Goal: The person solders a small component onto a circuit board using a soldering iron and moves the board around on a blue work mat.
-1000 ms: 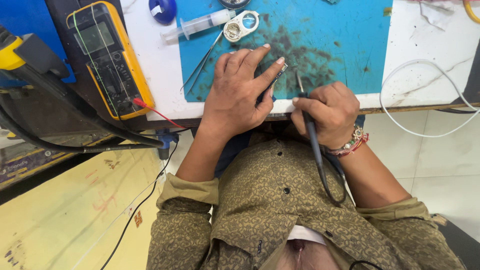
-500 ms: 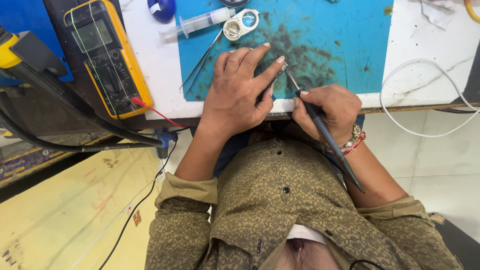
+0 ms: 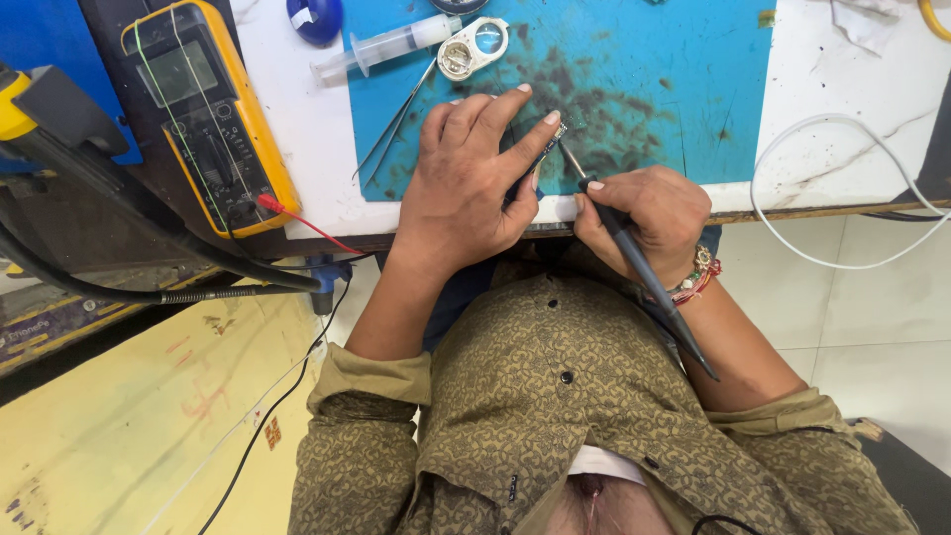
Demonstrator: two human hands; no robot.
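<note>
Blue mat (image 3: pixel 674 89) on worktop: left hand (image 3: pixel 471 173) pins small part (image 3: pixel 548 146); right hand (image 3: pixel 649 218), grip closed, holds soldering iron (image 3: pixel 634 258) against it.

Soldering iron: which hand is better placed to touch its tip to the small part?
Right, probably: right hand grips the soldering iron, tip beside the small part; left hand holds that part on the blue mat.
</note>
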